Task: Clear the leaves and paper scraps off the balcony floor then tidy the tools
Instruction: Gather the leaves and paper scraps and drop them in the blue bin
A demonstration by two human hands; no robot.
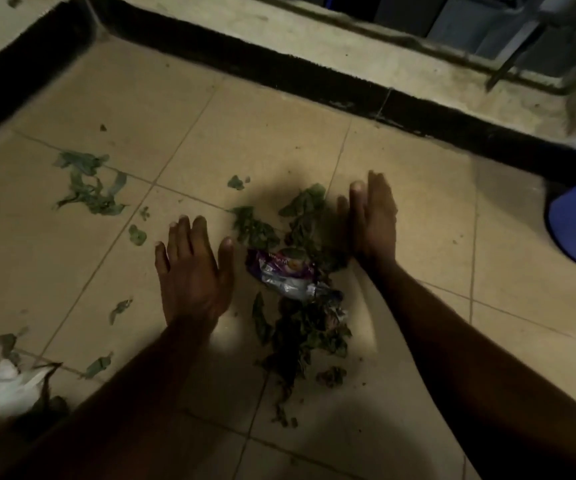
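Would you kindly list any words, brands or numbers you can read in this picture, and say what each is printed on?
Purple wrapper in the leaf pile: pale lettering, upside down to the camera, too blurred to read.
White paper scrap: no print shows.
Nothing else carries text.

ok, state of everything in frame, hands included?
leaf pile: heaped between the hands
purple wrapper: crumpled, in the pile
left hand: open, fingers spread, left of pile
right hand: open, palm toward pile
loose leaves: scattered at left
white paper scrap: crumpled, lower left
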